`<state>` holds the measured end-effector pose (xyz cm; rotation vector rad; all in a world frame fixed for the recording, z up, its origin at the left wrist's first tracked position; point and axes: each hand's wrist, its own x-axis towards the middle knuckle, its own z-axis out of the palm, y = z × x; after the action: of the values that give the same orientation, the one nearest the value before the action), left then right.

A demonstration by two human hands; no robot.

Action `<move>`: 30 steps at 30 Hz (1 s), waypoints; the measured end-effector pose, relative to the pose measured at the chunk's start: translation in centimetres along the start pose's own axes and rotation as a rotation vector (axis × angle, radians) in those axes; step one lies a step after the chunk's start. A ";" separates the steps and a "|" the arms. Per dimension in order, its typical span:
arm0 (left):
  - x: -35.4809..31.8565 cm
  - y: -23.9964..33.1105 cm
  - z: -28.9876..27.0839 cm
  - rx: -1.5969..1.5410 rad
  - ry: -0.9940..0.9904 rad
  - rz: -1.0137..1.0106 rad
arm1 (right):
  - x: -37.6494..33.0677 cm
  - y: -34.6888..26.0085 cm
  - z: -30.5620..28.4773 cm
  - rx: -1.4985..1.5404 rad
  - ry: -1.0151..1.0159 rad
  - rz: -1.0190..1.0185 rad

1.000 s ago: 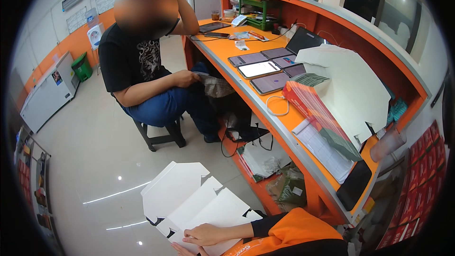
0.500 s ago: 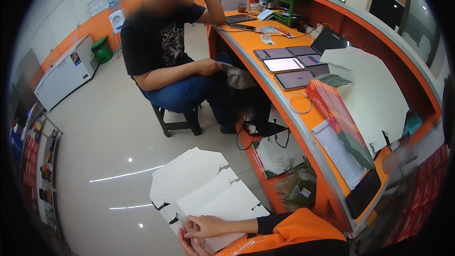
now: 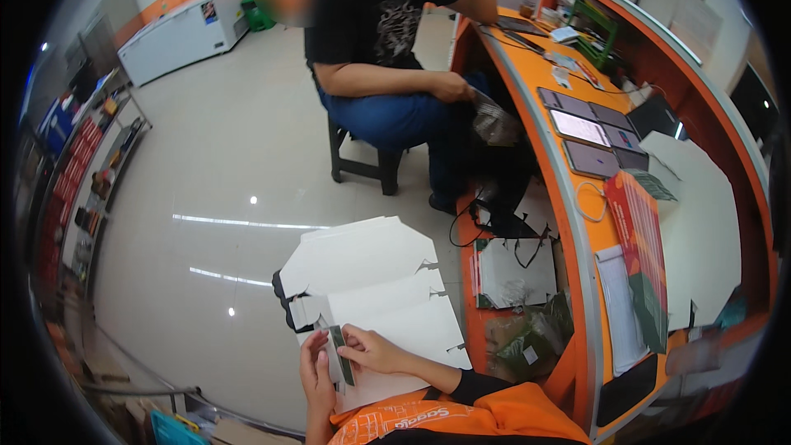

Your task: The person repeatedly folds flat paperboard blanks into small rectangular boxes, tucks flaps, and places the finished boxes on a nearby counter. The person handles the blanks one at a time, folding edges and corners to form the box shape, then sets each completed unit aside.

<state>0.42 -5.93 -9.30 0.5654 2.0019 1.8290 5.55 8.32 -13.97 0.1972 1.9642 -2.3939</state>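
An unfolded white cardboard box (image 3: 387,272) with cut corners and slots lies across my lap. My right hand (image 3: 371,350) pinches a narrow folded flap at its near left side; the flap's dark green printed face (image 3: 342,356) shows there. Beside that flap my left hand (image 3: 318,369) is cupped, fingers extended upward and apart from the thumb, against the box's left edge. Part of the box's near end is hidden under my hands and right forearm.
A seated person (image 3: 387,58) holds a silvery packet (image 3: 496,124) ahead of me. On the right, an orange counter (image 3: 535,66) carries several phones (image 3: 579,128), a printed red-and-green carton (image 3: 636,231), and a notepad (image 3: 620,305). A stocked shelf (image 3: 91,173) and a white chest freezer (image 3: 185,33) stand left.
My view has swung left and down, so the surroundings sit farther right. My hands have moved apart, and the flap's green side now shows between them.
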 end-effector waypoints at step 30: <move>0.7 0.4 -1.1 0.756 0.059 0.197 | -0.1 -0.5 -0.8 -0.098 0.166 0.102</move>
<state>-0.71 -6.50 -8.76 0.9435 2.7452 1.1260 5.64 9.18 -13.62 0.4948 2.0777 -2.2790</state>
